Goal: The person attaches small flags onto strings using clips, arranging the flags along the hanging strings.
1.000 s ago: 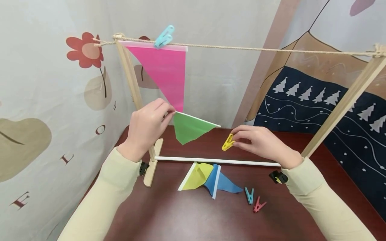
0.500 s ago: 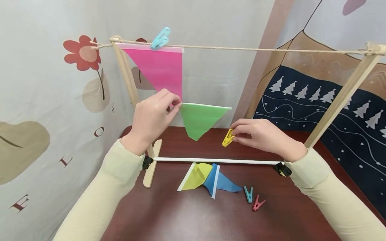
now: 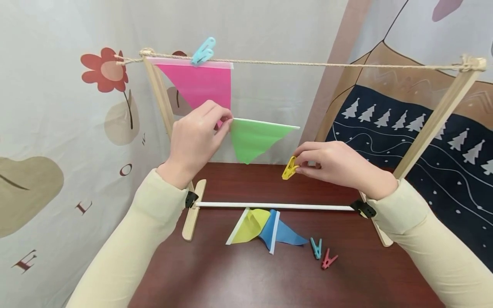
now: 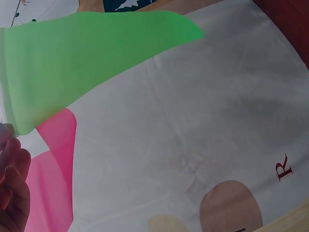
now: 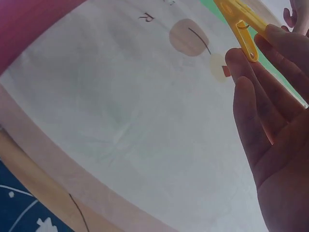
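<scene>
My left hand (image 3: pixel 198 139) pinches one end of the white top edge of a green pennant (image 3: pixel 259 137), which hangs point down in front of the lower part of a pink pennant (image 3: pixel 208 83). In the left wrist view the green pennant (image 4: pixel 96 58) spreads out from the fingertips at the left edge. Lower and to the right, my right hand (image 3: pixel 339 164) pinches a yellow clothespin (image 3: pixel 289 168) between thumb and fingers. Above both hands runs a twine line (image 3: pixel 308 64), where a light blue clothespin (image 3: pixel 203 52) clips the pink pennant.
Wooden posts (image 3: pixel 437 124) hold the twine at both ends, joined low by a white rod (image 3: pixel 273 206). On the dark red table (image 3: pixel 231 282) lie a yellow pennant (image 3: pixel 250 226), a blue pennant (image 3: pixel 286 233), a teal clothespin (image 3: pixel 316 248) and a red clothespin (image 3: pixel 328 259).
My left hand has risen with the green pennant, which is higher and nearer the twine. The right hand has come up a little with the yellow clothespin.
</scene>
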Available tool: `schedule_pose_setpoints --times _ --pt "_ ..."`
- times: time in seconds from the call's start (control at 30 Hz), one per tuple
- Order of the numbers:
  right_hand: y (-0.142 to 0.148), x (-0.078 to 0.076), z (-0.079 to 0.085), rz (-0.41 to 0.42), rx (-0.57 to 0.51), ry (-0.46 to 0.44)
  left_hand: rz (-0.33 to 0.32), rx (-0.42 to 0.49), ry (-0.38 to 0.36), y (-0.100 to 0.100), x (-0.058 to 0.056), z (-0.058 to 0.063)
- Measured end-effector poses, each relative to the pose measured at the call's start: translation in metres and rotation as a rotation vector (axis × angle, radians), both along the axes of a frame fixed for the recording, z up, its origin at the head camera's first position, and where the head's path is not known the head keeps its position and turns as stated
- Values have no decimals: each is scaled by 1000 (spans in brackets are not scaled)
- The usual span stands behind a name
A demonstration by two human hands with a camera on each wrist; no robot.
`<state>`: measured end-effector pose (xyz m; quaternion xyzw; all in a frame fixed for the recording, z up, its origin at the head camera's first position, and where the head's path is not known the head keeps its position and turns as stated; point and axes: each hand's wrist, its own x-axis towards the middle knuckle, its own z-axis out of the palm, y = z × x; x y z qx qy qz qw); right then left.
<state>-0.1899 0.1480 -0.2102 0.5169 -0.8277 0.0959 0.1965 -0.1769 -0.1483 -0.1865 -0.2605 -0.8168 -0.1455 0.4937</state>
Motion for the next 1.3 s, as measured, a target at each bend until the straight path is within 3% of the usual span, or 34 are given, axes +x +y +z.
schedule_pose_setpoints --times 0.6,0.93,1.3 --pt "-11 2 27 16 5 32 6 42 38 9 -6 11" --pt "-3 1 40 10 -168 27 10 59 -14 12 -13 17" --pt "3 -5 45 -79 -344 -30 17 74 -24 20 -18 22"
